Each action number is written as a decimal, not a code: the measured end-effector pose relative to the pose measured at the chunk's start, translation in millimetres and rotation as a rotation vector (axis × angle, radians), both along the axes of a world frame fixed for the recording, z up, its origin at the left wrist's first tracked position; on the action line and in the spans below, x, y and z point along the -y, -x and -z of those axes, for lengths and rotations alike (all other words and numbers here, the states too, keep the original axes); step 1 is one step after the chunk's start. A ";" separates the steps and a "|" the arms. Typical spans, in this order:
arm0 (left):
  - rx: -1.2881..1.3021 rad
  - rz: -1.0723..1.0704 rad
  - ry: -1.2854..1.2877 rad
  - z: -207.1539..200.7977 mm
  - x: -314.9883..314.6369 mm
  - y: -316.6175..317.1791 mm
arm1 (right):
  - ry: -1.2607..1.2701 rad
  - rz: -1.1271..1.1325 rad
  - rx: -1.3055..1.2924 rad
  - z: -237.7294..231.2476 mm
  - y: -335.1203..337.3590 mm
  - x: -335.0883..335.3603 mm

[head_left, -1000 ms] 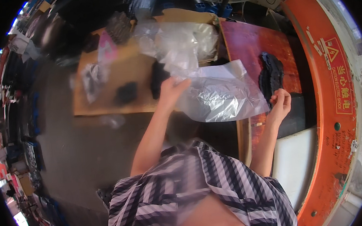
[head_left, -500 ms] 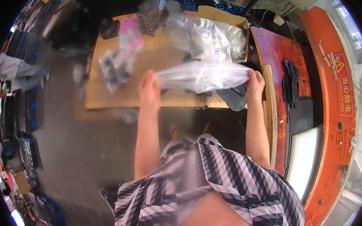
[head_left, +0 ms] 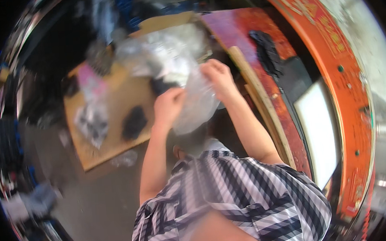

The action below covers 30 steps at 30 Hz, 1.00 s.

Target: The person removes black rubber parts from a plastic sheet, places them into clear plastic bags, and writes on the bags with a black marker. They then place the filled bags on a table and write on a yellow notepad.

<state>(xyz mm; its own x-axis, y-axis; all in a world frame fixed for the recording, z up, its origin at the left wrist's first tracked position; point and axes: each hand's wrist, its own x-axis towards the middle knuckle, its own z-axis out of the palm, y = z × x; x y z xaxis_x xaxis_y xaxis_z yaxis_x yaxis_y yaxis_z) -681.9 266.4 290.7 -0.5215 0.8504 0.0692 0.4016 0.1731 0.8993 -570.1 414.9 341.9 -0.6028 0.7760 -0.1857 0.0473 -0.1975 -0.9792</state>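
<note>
A clear plastic bag hangs between my hands in front of the table's near right edge. My left hand pinches its left side, the fingers closed at the rim. On the other side my right hand is a little higher, fingers curled around the bag's edge. The bag looks loose and see-through, and I make out nothing inside it. Just behind it, white and clear plastic bags lie heaped in a cardboard box.
On the wooden table lie a dark flat piece, a bagged grey-and-black item and something pink. To the right are a wooden bar, a red-purple board, black pieces and an orange beam.
My view has turned, so the table now sits further left. My hands have come closer together, and the bag, stretched taut sideways before, now hangs down loosely. A dark piece shows on the table.
</note>
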 end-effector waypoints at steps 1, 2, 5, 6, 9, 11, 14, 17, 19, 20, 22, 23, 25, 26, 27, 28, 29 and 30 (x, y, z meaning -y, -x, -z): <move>0.275 -0.010 0.110 8.1 -18.4 1.6 | -0.052 -0.089 -0.016 0.5 -12.4 -10.7; 0.449 -0.053 -0.064 14.3 -30.3 2.1 | -0.081 -0.100 -0.048 -0.5 -24.4 -26.4; 0.896 -0.172 -0.271 35.2 -59.2 -27.5 | -0.223 -0.328 0.233 3.0 -78.5 -95.5; 0.988 -0.191 -0.326 39.8 -68.7 -47.7 | -0.278 -0.408 0.296 8.1 -100.2 -117.1; 0.589 -0.155 -0.149 38.3 -110.0 -72.8 | -0.352 -0.357 0.319 30.2 -155.8 -186.3; 0.471 -0.055 -0.148 22.9 -172.4 -78.6 | -0.486 -0.060 0.339 22.2 -191.0 -265.7; 0.341 0.104 -0.116 7.8 -270.6 -91.3 | -0.641 0.274 0.758 22.9 -218.4 -365.8; -0.250 0.179 -0.207 13.3 -345.3 -117.0 | -0.736 0.178 1.086 41.0 -226.0 -405.6; -0.250 0.213 -0.191 27.7 -383.0 -132.2 | -0.757 0.090 1.153 48.2 -226.4 -410.8; -0.113 0.243 -0.030 41.1 -398.3 -143.8 | -0.704 0.073 1.188 52.8 -228.6 -407.7; 0.131 0.275 0.178 61.4 -422.7 -150.7 | -0.665 0.048 1.174 51.9 -226.3 -401.0; 0.233 0.201 0.148 69.5 -424.7 -147.1 | -0.637 0.015 1.147 48.4 -221.4 -396.6; 0.469 0.052 0.104 79.9 -433.1 -147.1 | -0.662 -0.003 1.195 43.0 -213.9 -394.0; 0.527 0.029 0.100 79.9 -434.3 -143.7 | -0.665 -0.028 1.191 40.8 -207.1 -392.6; 0.594 0.036 0.101 78.2 -433.4 -142.6 | -0.662 -0.042 1.205 40.8 -202.5 -390.1; 0.675 0.037 0.116 72.0 -429.3 -138.5 | -0.663 -0.025 1.217 41.2 -191.8 -385.2; 0.756 0.044 0.112 66.6 -430.3 -140.5 | -0.672 -0.068 1.162 44.6 -188.9 -385.3; 0.734 0.078 0.177 56.0 -420.4 -132.3 | -0.655 -0.063 1.176 47.0 -177.3 -373.7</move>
<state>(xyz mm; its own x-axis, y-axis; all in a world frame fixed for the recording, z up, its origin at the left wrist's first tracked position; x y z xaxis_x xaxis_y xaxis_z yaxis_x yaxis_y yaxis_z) -549.6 686.8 234.7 -0.3187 0.8529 -0.4136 -0.2722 0.3356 0.9018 -392.8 788.7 294.9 -0.3811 0.8976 -0.2216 0.9094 0.3208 -0.2647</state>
